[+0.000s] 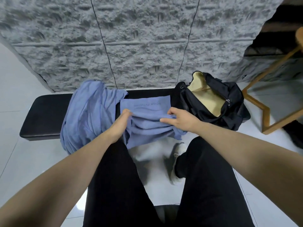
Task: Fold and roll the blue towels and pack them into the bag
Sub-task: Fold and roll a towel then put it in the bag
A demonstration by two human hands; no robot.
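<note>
Both your hands, left (122, 122) and right (177, 119), pinch the towel (147, 118) bunched at the counter's (44, 115) front edge; spare towel (88, 112) beside it, open bag (211, 99) on the right end.

arms: bare, no sleeves | trousers (209, 185): black | shoe (177, 154): white, blurred

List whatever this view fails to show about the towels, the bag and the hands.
- Head view, towel: its printed line is too small and blurred to read.
- Left hand: fingertips are tucked behind the towel's edge, so the grip is hidden.
- Right hand: fingertips are buried in the gathered folds.
- Bag: open, but its walls hide the bottom; only tan lining shows.
- Pile: bunched, so how many towels it holds cannot be told.
</note>
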